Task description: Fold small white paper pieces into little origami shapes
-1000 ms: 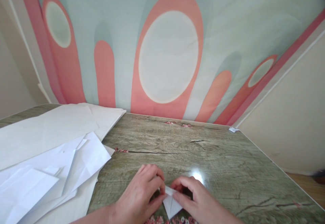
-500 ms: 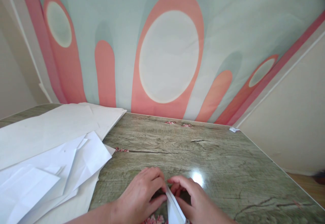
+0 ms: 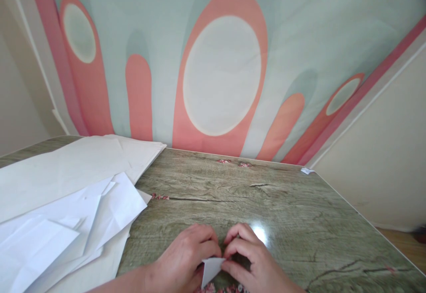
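A small folded piece of white paper [image 3: 211, 270] lies near the front edge of the wood-patterned table [image 3: 282, 213]. My left hand [image 3: 184, 259] has its fingers curled and pinched on the paper's left side. My right hand [image 3: 253, 262] pinches the same paper from the right, its fingertips meeting those of the left hand above it. Most of the folded paper is hidden under my fingers; only a pointed flap shows between the hands.
A loose pile of white paper sheets [image 3: 66, 204] covers the table's left part. A small white scrap [image 3: 306, 170] lies at the far right corner. A wall hanging with pink and grey ovals [image 3: 219, 71] stands behind. The table's right edge drops to the floor.
The folded paper stood up on edge half a second ago and now lies lower, with only a small flap showing. Both hands have closed in together over it.
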Demonstrator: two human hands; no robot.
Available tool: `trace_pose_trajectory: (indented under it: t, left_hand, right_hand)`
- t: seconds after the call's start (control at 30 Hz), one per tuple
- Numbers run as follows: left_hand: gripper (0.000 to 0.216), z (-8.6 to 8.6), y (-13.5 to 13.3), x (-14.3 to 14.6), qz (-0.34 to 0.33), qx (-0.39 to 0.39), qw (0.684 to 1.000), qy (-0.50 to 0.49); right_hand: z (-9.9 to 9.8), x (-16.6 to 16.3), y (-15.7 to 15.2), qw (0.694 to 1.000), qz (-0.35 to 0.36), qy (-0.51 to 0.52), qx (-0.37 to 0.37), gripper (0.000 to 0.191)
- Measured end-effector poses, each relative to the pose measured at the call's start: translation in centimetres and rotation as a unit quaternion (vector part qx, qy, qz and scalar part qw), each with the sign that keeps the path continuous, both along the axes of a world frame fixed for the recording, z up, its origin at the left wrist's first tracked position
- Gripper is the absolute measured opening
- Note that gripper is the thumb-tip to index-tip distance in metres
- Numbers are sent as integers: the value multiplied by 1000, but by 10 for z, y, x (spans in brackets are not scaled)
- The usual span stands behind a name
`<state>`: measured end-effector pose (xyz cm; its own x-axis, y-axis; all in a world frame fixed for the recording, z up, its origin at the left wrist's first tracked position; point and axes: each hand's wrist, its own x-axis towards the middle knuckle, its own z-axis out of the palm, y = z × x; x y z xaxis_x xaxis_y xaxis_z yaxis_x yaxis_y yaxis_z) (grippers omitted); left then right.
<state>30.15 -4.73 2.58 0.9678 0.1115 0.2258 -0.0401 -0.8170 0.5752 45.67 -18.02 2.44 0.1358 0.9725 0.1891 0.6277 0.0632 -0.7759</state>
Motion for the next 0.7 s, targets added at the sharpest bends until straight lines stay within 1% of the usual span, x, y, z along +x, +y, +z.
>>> trace_pose_trajectory:
  t: [0.1,0.23,0.27,0.33,0.4,0.43,0.53,0.63,0.7]
  left_hand:
    - [21,4,0,0,2,-56,998,-9]
    - [44,15,4,-2,0,-179,984,9]
    - [46,17,5,-2,-7,-210,978,19]
    - [38,19,7,-3,-4,-260,965,23]
    - [21,18,8,-1,11,-299,954,16]
    - [18,17,8,0,17,-316,949,15]
    - [31,12,8,4,18,-354,935,27]
    - [35,5,8,5,30,-358,932,41]
    - [36,2,9,6,46,-350,935,48]
  right_hand:
    - [4,2,1,999,8,45,-18,9]
    - [4,5,2,993,-38,92,-62,16]
    - [3,6,2,992,-47,101,-64,18]
    - [2,6,3,990,-62,114,-60,18]
    - [2,4,3,989,-70,120,-54,18]
    - [2,3,3,989,-71,119,-51,17]
    - [0,0,2,992,-57,102,-38,12]
    - [-7,-4,0,995,-33,94,-14,4]
    - [-14,-6,0,995,-35,90,-11,14]
